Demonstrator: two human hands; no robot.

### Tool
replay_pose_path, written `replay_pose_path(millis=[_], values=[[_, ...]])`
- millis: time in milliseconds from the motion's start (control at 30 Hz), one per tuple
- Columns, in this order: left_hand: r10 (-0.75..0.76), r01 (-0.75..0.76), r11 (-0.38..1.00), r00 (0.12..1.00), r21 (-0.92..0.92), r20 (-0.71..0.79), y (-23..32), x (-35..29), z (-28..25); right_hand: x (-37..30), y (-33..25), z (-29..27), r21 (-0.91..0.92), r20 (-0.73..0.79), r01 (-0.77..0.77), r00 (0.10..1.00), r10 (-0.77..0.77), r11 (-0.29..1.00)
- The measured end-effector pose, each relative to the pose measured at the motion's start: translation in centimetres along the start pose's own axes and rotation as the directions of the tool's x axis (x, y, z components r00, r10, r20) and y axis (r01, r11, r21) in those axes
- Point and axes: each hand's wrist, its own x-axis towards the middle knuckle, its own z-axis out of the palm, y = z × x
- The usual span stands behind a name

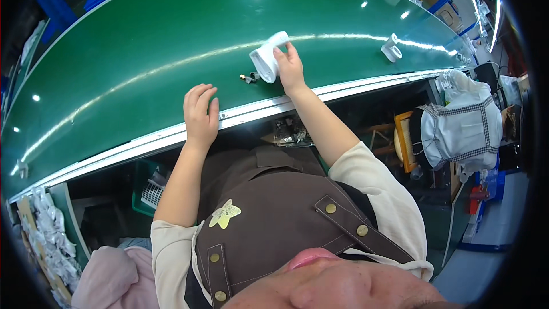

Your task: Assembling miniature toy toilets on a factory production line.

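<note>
My right hand (290, 72) grips a white hollow plastic housing (265, 63), thumb and fingers closed on its right side. The housing is tilted, with a wide oval opening at its lower end, and it is just above or touching the green surface. Beside it, on the left, lies a small metal piece with a brass-coloured end (248, 78). My left hand (200, 112) rests at the near edge of the green work surface (154, 52), fingers stretched out and nothing in it.
A smaller white plastic piece (392, 49) stands on the surface to the right. A metal rail (251, 109) runs along the near edge. A wooden-framed chair (405, 140) with a white cloth item (463, 120) is at the right. Plastic bags (48, 234) hang at the lower left.
</note>
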Motion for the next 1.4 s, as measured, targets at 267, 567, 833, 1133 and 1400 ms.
replay_pose_path(millis=[267,567,833,1133,1400], values=[[0.142,-0.137,0.99,0.952,-0.035,0.271,1.2,3.3,2.6,-0.6,1.3,-1.0,0.26,-0.045,-0.026,0.998,0.039,0.965],[0.055,-0.234,0.942,0.815,0.241,0.576,0.0,4.4,8.9,-0.2,2.1,-0.9,0.249,-0.134,-0.042,0.988,0.077,0.968],[0.049,-0.194,0.942,0.887,0.275,0.459,1.2,5.0,11.8,0.1,1.5,-0.9,0.127,-0.247,-0.016,0.968,0.047,0.992],[0.03,-0.183,0.95,0.86,0.253,0.509,0.6,5.0,11.6,0.5,1.7,-1.4,0.217,-0.282,0.015,0.958,0.048,0.976],[-0.191,0.192,0.981,0.936,0.026,0.295,-2.4,4.8,2.9,1.3,0.7,-2.8,0.38,-0.272,0.086,0.962,0.022,0.921]])
